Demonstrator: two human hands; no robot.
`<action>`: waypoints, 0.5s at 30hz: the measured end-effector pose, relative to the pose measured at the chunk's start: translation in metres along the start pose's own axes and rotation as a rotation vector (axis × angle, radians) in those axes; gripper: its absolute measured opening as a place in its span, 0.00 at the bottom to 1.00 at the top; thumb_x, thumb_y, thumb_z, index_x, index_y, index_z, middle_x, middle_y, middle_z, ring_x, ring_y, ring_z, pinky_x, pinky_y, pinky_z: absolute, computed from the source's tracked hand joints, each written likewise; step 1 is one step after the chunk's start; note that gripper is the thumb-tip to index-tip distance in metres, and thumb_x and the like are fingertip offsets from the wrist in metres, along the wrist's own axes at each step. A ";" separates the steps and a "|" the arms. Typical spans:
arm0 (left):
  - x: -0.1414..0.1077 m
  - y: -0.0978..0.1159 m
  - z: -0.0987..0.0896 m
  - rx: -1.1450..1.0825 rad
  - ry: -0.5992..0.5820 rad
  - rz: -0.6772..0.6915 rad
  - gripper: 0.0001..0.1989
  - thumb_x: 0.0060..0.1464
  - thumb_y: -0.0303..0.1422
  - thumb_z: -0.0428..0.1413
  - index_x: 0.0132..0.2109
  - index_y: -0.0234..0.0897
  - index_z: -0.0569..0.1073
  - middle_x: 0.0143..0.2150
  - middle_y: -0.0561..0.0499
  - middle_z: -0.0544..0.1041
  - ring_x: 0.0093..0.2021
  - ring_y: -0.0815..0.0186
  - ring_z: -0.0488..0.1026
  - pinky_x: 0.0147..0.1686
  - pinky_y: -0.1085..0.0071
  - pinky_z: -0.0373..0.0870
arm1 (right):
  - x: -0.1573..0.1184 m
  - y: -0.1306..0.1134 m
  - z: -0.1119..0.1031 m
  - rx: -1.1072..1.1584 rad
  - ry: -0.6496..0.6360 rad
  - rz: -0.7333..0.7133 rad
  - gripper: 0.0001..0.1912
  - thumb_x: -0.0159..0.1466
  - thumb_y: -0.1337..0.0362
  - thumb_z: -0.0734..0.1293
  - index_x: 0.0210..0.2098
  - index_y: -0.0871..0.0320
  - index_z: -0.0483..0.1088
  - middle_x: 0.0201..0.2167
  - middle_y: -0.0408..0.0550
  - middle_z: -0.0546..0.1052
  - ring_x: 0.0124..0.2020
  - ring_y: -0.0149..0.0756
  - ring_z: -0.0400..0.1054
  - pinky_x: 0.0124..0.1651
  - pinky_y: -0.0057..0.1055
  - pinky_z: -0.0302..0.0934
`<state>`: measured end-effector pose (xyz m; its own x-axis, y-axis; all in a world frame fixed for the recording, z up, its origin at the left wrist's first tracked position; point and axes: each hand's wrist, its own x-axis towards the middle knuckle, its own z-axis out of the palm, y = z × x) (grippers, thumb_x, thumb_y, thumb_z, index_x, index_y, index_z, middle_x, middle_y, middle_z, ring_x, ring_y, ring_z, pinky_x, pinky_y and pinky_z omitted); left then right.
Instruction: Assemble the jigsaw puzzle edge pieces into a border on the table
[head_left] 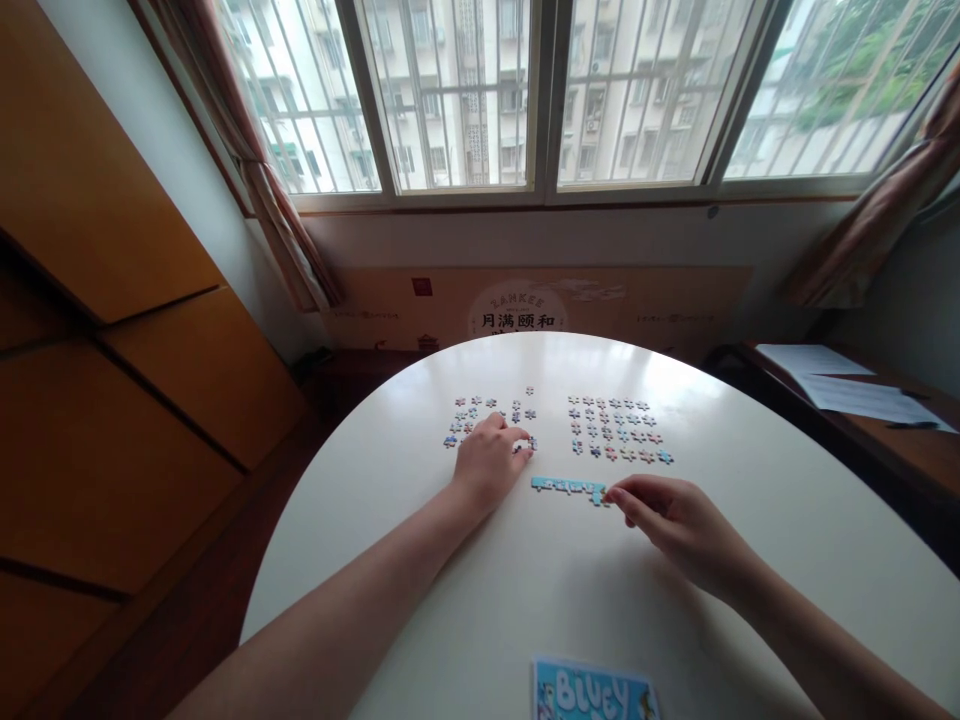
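Observation:
My left hand rests over the left group of loose jigsaw pieces, thumb and index finger curled to a small puzzle piece at their tips. Some pieces beneath the palm are hidden. Lower and to the right lies a joined strip of light-blue puzzle pieces, with a part jutting down at its right end. My right hand pinches a puzzle piece at that end, mostly covered by the fingertips. Several loose pieces stand in rough rows beyond the strip, to the right.
All of this lies on a round white table. Near its front edge is a blue "Bluey" picture card or box. A brown side desk with papers stands at right, wooden cabinets at left, windows behind.

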<state>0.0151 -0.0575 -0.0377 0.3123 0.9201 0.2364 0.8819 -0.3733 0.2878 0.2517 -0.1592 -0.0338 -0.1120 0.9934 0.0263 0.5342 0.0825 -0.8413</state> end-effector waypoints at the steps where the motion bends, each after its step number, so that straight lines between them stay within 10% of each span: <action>1: -0.001 0.002 0.001 0.001 -0.006 0.014 0.11 0.59 0.37 0.61 0.49 0.45 0.81 0.44 0.48 0.74 0.46 0.60 0.74 0.48 0.67 0.71 | 0.000 0.000 -0.001 -0.010 0.004 -0.009 0.23 0.67 0.46 0.62 0.34 0.58 0.77 0.28 0.50 0.77 0.30 0.38 0.67 0.33 0.32 0.59; 7: -0.002 -0.013 -0.015 -0.065 0.098 0.044 0.15 0.58 0.36 0.62 0.53 0.41 0.79 0.44 0.48 0.74 0.44 0.61 0.74 0.48 0.66 0.72 | -0.004 0.002 -0.009 -0.075 0.038 -0.040 0.24 0.67 0.45 0.62 0.36 0.58 0.80 0.25 0.49 0.75 0.27 0.37 0.67 0.29 0.31 0.59; 15: 0.013 -0.094 -0.058 -0.045 0.429 -0.266 0.11 0.63 0.33 0.55 0.45 0.38 0.81 0.42 0.47 0.76 0.41 0.61 0.75 0.44 0.70 0.71 | -0.008 0.009 -0.014 0.015 0.334 -0.003 0.26 0.62 0.40 0.66 0.36 0.57 0.81 0.25 0.50 0.75 0.25 0.36 0.65 0.26 0.29 0.60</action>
<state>-0.0839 -0.0176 -0.0076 -0.1026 0.8558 0.5070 0.8923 -0.1461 0.4272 0.2685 -0.1650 -0.0338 0.1685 0.9647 0.2024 0.5218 0.0869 -0.8486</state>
